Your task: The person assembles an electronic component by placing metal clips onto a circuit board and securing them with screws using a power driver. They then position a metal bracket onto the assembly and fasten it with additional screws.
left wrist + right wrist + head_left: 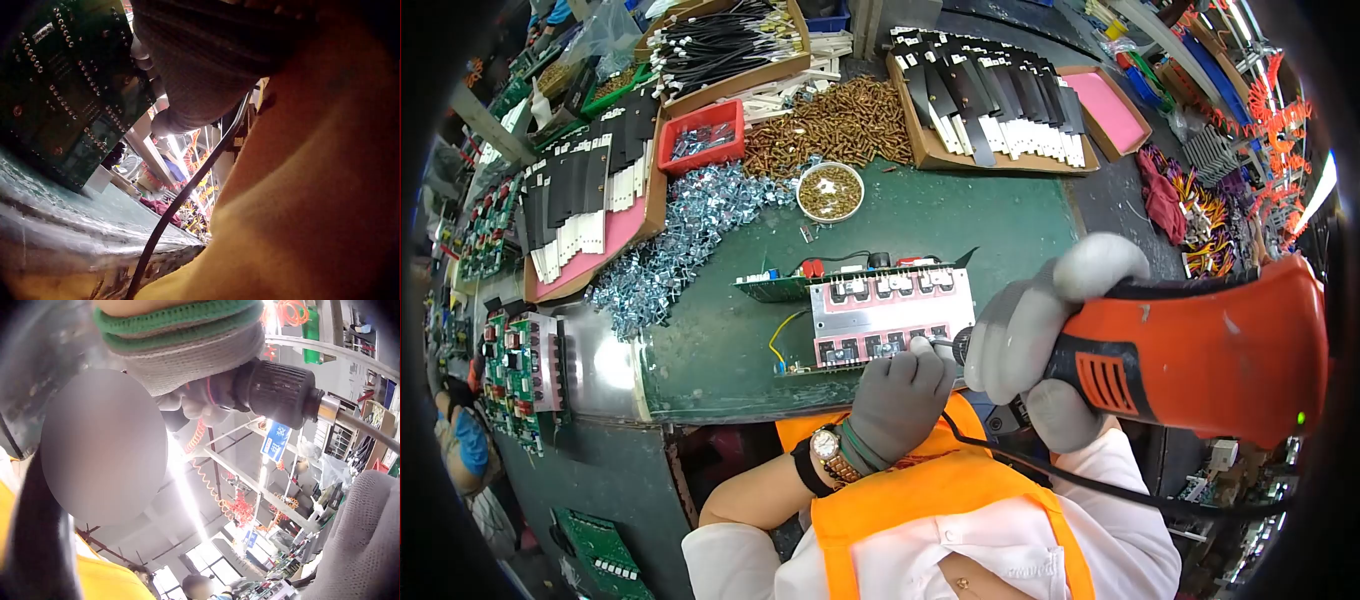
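An aluminium heat sink (890, 317) with pink pads and rows of black components lies on the green bench, circuit boards along its long sides. Dark studs of solder show on one board (69, 94) in the left wrist view. My gloved right hand (1020, 335) grips an orange-red power screwdriver (1200, 350), its bit pointing left at the near right part of the heat sink. The black chuck (281, 394) and steel bit (362, 428) show in the right wrist view. My gloved left hand (900, 405) rests at the near edge, fingers by the bit; what its hidden fingertips hold I cannot tell.
Behind are a white bowl (830, 192) of small screws, a heap of brass-coloured parts (830, 120) and piled metal clips (690, 240). Boxes of black-and-white strips (990, 100) and a red bin (702, 137) stand around. A black cable (1100, 485) crosses my lap.
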Action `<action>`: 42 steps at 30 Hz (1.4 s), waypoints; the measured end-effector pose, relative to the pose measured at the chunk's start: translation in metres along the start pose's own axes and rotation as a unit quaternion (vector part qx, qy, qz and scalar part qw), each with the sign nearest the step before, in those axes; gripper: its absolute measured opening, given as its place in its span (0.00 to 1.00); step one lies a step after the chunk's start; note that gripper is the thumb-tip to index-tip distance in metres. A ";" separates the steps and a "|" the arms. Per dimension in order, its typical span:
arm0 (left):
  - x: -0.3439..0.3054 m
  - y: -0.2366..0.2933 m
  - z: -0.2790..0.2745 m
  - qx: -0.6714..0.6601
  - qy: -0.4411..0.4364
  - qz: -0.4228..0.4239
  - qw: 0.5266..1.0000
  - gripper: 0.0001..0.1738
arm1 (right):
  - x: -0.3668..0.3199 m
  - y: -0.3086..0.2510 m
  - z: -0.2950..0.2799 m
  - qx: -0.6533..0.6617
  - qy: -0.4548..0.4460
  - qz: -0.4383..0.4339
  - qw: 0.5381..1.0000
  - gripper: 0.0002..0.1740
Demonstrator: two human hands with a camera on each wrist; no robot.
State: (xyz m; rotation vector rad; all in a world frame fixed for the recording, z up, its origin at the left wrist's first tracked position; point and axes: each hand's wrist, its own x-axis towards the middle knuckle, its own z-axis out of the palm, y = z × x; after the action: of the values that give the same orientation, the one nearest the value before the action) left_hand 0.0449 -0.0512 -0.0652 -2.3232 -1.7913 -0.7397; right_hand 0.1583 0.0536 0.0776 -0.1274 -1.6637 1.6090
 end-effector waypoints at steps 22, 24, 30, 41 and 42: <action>0.233 -0.202 0.115 0.068 -0.339 -0.058 0.936 0.12 | 0.012 0.007 -0.079 0.199 0.103 -0.176 0.959 0.38; 0.235 -0.209 0.118 0.036 -0.341 -0.037 0.939 0.12 | 0.016 0.006 -0.084 0.184 0.159 -0.165 0.956 0.44; 0.235 -0.166 0.013 -0.425 -0.257 -0.160 0.853 0.10 | 0.041 0.002 -0.109 0.136 0.197 -0.296 0.925 0.40; 0.199 -0.127 -0.065 -0.525 -0.223 -0.235 0.787 0.16 | 0.071 -0.002 -0.097 0.150 0.146 -0.388 0.897 0.38; 0.197 -0.128 -0.064 -0.542 -0.220 -0.222 0.780 0.14 | 0.074 0.000 -0.094 0.156 0.137 -0.406 0.890 0.36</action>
State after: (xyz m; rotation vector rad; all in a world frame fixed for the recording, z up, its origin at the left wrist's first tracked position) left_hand -0.0580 0.1348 0.0524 -2.8619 -2.6570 -1.8395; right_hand 0.1635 0.1708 0.0996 0.4370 -1.0010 1.1074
